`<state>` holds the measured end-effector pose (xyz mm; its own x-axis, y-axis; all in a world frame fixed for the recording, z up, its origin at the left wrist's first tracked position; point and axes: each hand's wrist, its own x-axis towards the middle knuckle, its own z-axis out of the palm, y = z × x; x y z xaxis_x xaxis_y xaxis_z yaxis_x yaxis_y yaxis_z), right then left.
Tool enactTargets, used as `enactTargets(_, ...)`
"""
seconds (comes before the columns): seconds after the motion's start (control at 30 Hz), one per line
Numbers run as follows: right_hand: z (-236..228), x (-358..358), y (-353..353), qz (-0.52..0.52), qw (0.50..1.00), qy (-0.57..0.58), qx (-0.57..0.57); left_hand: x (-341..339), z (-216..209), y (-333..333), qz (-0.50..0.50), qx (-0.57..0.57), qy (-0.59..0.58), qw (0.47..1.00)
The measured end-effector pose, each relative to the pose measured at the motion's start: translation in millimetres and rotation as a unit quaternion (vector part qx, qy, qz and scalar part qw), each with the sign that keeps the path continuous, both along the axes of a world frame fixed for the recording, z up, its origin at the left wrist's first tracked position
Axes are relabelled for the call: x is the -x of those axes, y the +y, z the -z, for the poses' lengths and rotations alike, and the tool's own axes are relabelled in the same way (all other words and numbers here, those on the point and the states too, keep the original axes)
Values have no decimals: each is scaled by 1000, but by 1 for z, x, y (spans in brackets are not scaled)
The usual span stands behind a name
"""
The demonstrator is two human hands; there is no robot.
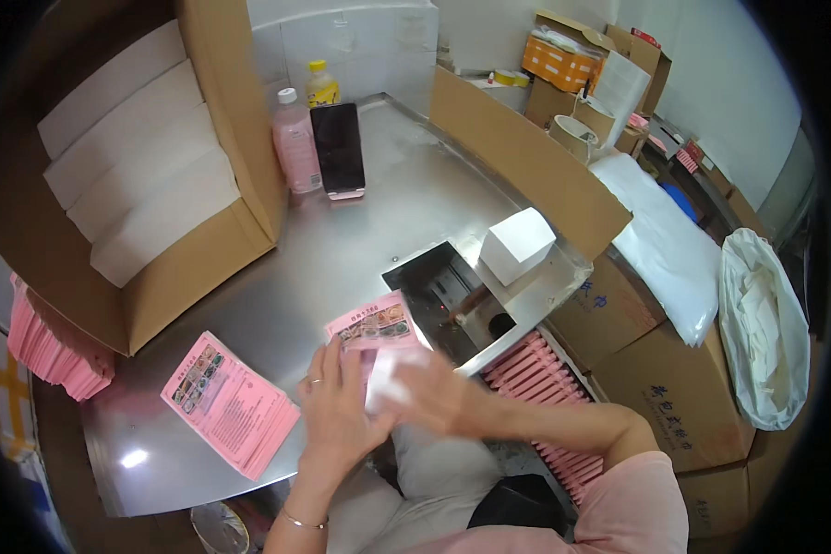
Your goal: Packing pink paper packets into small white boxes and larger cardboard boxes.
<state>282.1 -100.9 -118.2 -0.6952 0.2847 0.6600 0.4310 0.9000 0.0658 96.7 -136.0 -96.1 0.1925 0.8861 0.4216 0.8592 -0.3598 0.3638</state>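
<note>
At the near edge of the metal table, my left hand grips a pink printed sleeve, its fingers lying along the sleeve's left side. My right hand, smeared by motion, comes in from the right with a folded white tissue at its fingers. Tissue and sleeve overlap; whether the tissue is inside the sleeve I cannot tell. Left of my hands lies a neat stack of pink printed sleeves. Just beyond my right hand is a rectangular opening in the tabletop, dark inside.
A white block sits beside the opening. An open carton with white tissue bundles stands left. A phone leans near a pink bottle. Pink packs fill a bin below right, beside cartons. A cardboard flap edges the table.
</note>
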Motion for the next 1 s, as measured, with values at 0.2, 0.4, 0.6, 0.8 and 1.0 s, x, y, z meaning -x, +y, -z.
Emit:
enactTargets(0.2,-14,46,35,105,978,-132,119,-21,8,16,-106,-45,-16,993)
enactTargets(0.4,-59,-57,65,341,937,45,-59,-3,-1,-2,-80,27,78,993)
enactTargets(0.6,-38,-114,106,405,911,59,44,-12,-3,12,-91,-42,90,991)
enactTargets(0.8,-29,-123,110,379,917,121,36,-11,-9,7,-21,-24,77,997)
enactTargets(1.0,-31,-42,41,107,986,108,76,-1,9,0,70,24,-8,997)
